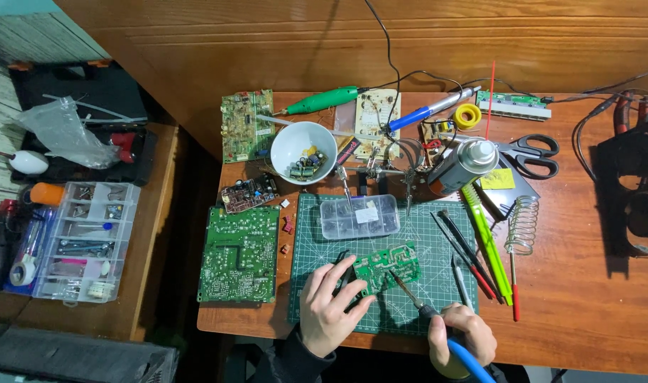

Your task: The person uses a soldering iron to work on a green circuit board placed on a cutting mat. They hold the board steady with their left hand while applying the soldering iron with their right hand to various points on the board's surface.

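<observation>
On the green cutting mat near the table's front edge lies a small green circuit board. Left hand grips its left edge, fingers curled around it. Right hand is closed on a blue-handled soldering iron, tip touching the board. Beyond sits a clear parts box.

The small circuit board lies on the cutting mat, behind it the parts box.

Bright overhead light, sharp pic, dark shadows left, prob. slight edge distortion.
</observation>
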